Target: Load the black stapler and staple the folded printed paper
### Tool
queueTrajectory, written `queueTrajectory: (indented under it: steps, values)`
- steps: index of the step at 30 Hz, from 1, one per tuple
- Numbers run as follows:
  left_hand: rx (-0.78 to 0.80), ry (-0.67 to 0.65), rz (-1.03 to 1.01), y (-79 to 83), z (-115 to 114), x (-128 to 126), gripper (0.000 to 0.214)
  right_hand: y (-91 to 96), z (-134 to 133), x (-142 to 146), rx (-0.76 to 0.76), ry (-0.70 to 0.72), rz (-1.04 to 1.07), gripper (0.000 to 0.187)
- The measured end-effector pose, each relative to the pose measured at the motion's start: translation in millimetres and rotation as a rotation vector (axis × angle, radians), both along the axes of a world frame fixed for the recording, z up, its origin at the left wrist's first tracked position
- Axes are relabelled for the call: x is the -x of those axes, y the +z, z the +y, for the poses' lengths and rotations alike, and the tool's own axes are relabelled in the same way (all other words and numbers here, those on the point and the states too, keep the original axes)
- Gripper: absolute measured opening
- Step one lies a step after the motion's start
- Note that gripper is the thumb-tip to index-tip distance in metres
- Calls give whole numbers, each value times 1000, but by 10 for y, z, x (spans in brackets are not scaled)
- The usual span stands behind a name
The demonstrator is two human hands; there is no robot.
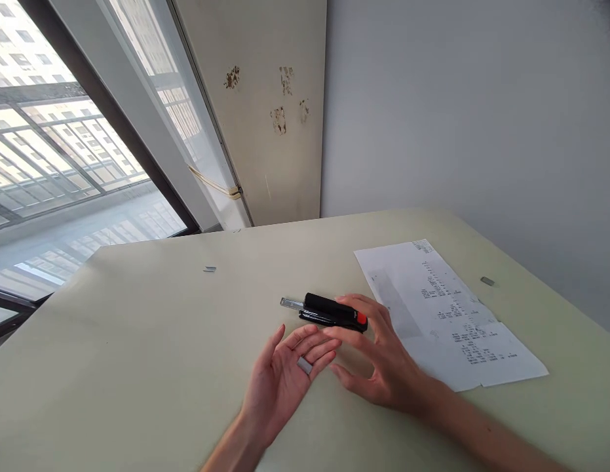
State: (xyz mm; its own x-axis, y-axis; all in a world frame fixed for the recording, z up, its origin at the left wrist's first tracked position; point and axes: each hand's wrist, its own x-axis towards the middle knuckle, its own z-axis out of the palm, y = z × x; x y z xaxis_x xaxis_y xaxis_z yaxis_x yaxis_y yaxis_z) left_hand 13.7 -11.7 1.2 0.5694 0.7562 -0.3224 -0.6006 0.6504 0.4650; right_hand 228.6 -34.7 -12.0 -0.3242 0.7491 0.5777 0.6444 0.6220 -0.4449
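Observation:
A black stapler (329, 316) with a red patch at its right end lies on the table, its metal staple tray (291, 303) sticking out to the left. My left hand (286, 380) is palm up just in front of it, fingers stretched out. A short grey staple strip (305, 365) rests loose on those fingers. My right hand (383, 354) arches by the stapler's red end with fingers and thumb apart. One of its fingertips reaches over the stapler's top; whether it presses there I cannot tell.
A printed paper sheet (398, 288) lies on the pale table (137, 341), partly behind my right hand. Small staple pieces (209, 269) lie at the back left, and a small grey piece (487, 281) right of the paper. Windows stand left, a wall behind.

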Motion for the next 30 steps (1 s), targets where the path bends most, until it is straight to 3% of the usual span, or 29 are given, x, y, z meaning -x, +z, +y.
queueTrajectory:
  steps: [7, 23, 27, 30]
  values:
    - [-60, -120, 8, 40, -62, -14, 52, 27, -23, 47, -5, 65, -26, 29]
    - [-89, -217, -48, -10, -126, -41, 58, -68, -34, 106, -87, 197, -83, 28]
    - [-106, -198, -39, -19, -119, -51, 59, -45, -19, 36, -80, 160, -66, 23]
    - [-163, -165, 0, -48, -102, -33, 57, -21, 59, -151, -79, 25, -19, 20]
